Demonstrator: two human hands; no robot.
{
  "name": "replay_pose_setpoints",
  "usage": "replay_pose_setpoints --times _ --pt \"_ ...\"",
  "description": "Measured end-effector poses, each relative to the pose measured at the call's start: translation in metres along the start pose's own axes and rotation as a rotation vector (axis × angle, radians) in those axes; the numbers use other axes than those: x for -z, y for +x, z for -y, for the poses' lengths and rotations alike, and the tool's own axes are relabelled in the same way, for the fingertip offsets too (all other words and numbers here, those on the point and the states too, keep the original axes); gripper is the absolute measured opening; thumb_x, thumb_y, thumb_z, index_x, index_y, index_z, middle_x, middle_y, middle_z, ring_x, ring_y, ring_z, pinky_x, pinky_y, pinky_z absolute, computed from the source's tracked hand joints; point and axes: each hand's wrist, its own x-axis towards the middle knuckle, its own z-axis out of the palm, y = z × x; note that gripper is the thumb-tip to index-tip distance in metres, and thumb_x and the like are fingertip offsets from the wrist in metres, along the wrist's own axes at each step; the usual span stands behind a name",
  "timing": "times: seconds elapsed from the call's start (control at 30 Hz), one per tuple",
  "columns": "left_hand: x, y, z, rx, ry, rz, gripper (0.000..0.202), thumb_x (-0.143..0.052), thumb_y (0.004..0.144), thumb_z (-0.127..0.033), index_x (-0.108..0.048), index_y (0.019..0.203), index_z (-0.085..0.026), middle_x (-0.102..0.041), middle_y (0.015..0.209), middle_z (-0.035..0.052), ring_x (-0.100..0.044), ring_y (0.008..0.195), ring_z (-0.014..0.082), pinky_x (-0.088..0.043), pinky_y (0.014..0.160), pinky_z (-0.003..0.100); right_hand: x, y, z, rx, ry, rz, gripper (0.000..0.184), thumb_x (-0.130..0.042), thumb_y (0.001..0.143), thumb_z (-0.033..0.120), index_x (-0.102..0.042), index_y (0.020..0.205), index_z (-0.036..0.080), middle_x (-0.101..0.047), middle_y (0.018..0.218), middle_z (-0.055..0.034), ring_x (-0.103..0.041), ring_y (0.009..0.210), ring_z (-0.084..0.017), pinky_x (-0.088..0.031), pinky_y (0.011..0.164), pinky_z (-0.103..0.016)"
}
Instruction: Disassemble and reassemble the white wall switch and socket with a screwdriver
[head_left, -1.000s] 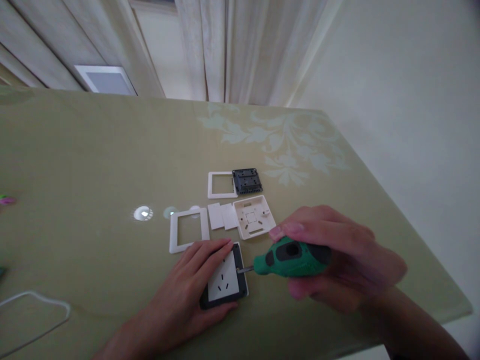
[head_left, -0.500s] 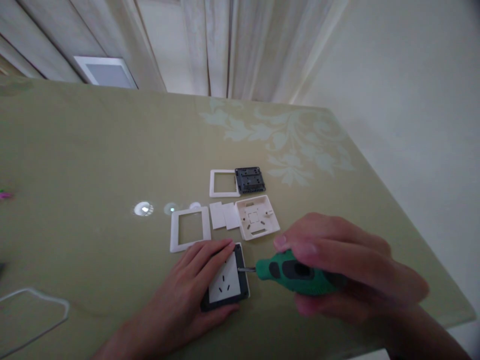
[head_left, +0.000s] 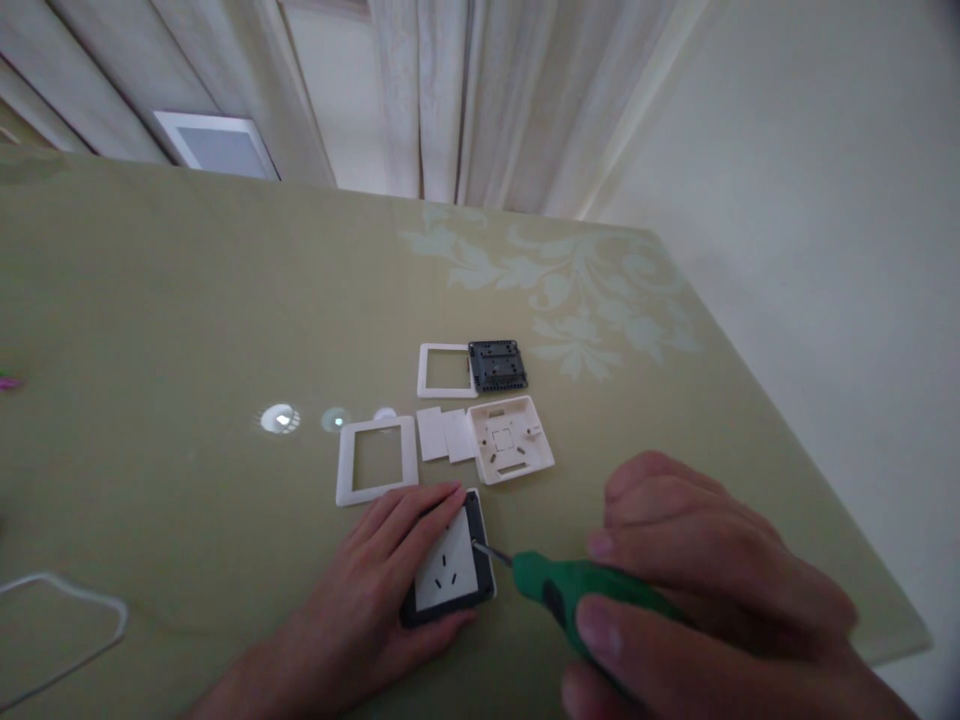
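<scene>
A wall socket (head_left: 448, 578) with a white face and dark frame lies on the table near me. My left hand (head_left: 397, 560) grips it from the left, fingers over the top edge and thumb along the near edge. In my right hand (head_left: 697, 570) is a green screwdriver (head_left: 551, 580), its handle held between the thumb and fingers. The tip of its metal shaft meets the dark strip on the socket's right side, where a screw would be hard to make out. The handle's rear end is hidden by my hand.
Beyond the socket lie a white frame (head_left: 344, 465), two white plates (head_left: 431, 434), an open white back box (head_left: 525, 465), a smaller white frame (head_left: 422, 372) and a dark socket insert (head_left: 498, 366). A white cord (head_left: 82, 594) lies at left.
My right hand has rolled round the screwdriver handle, with its fingers shifted and the handle turned. The tip stays at the socket's right side, and my left hand keeps its hold.
</scene>
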Motion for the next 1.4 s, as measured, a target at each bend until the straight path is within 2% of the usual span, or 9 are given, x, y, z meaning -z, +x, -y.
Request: replay_pose_setpoints --times 0.2,0.37,0.53,0.7,0.87,1.03,1.2,1.33,1.4 --pt "-0.004 0.003 0.001 0.005 -0.041 -0.02 0.088 -0.08 0.094 -0.034 -0.034 0.169 -0.03 -0.056 0.159 0.0109 -0.056 0.14 0.0371 -0.056 0.114 0.059 -0.005 0.004 -0.006 0.083 0.096 0.013 0.015 -0.066 0.105 0.028 -0.076 0.114 0.02 -0.082 0.109 -0.0065 -0.079 0.092 -0.02 -0.068 0.084 -0.035" --pt "-0.005 0.001 0.003 -0.014 -0.035 -0.021 0.09 -0.08 0.095 -0.04 -0.031 0.17 -0.031 -0.053 0.161 0.0121 -0.055 0.142 0.0369 -0.055 0.115 0.06 -0.003 0.001 -0.015 0.154 -0.093 -0.102 0.027 -0.077 0.099 0.043 -0.077 0.116 0.021 -0.069 0.083 -0.001 -0.068 0.071 -0.016 -0.061 0.066 -0.033" --pt "-0.007 0.001 0.002 -0.012 -0.013 -0.025 0.09 -0.08 0.094 -0.037 -0.032 0.17 -0.03 -0.052 0.164 0.0132 -0.053 0.145 0.0385 -0.052 0.118 0.062 0.005 0.002 -0.02 0.12 0.042 0.197 0.046 -0.045 0.112 0.028 -0.057 0.152 0.008 -0.068 0.146 -0.0181 -0.067 0.134 -0.026 -0.063 0.102 -0.038" --pt "-0.01 0.0 0.001 -0.004 -0.03 -0.006 0.092 -0.081 0.093 -0.038 -0.031 0.17 -0.032 -0.054 0.162 0.0127 -0.055 0.144 0.0385 -0.054 0.116 0.062 -0.001 -0.001 -0.015 0.226 -0.069 -0.066 0.034 -0.078 0.099 0.044 -0.078 0.121 0.018 -0.072 0.077 -0.0014 -0.069 0.067 -0.017 -0.063 0.067 -0.032" --pt "-0.01 -0.001 0.001 -0.024 -0.029 -0.051 0.088 -0.078 0.094 -0.036 -0.031 0.169 -0.035 -0.058 0.159 0.0092 -0.06 0.14 0.0383 -0.058 0.114 0.06 0.0 0.0 -0.009 0.116 0.164 0.125 0.038 -0.043 0.115 0.032 -0.07 0.137 0.016 -0.08 0.118 -0.0113 -0.078 0.105 -0.021 -0.066 0.093 -0.037" --pt "-0.011 -0.001 0.003 0.002 -0.024 -0.028 0.09 -0.081 0.092 -0.038 -0.033 0.169 -0.032 -0.056 0.16 0.0132 -0.059 0.141 0.0402 -0.056 0.115 0.062 -0.002 -0.001 -0.013 0.242 -0.08 -0.094 0.034 -0.077 0.099 0.047 -0.078 0.112 0.016 -0.071 0.075 -0.0021 -0.067 0.064 -0.016 -0.061 0.065 -0.034" --pt "-0.014 -0.001 0.004 -0.008 -0.016 -0.065 0.096 -0.082 0.091 -0.035 -0.029 0.171 -0.033 -0.056 0.16 0.0134 -0.058 0.142 0.0389 -0.057 0.114 0.062 -0.002 0.004 -0.016 0.163 0.108 0.067 0.042 -0.042 0.114 0.028 -0.067 0.137 0.005 -0.077 0.128 -0.0169 -0.074 0.117 -0.022 -0.064 0.095 -0.036" --pt "-0.012 -0.001 0.003 0.0 -0.027 -0.043 0.091 -0.082 0.092 -0.038 -0.033 0.169 -0.033 -0.057 0.16 0.012 -0.059 0.141 0.0378 -0.057 0.113 0.06 -0.005 0.001 -0.021 0.217 -0.034 -0.104 0.033 -0.072 0.102 0.041 -0.077 0.118 0.012 -0.066 0.072 -0.0009 -0.062 0.063 -0.016 -0.055 0.059 -0.03" --pt "-0.011 -0.001 0.003 -0.002 -0.021 -0.035 0.09 -0.082 0.093 -0.039 -0.033 0.169 -0.032 -0.055 0.162 0.0121 -0.057 0.143 0.0375 -0.056 0.115 0.061 -0.004 0.001 -0.022 0.21 -0.064 -0.099 0.04 -0.068 0.103 0.045 -0.076 0.122 0.01 -0.069 0.076 -0.0042 -0.066 0.068 -0.019 -0.057 0.063 -0.034"
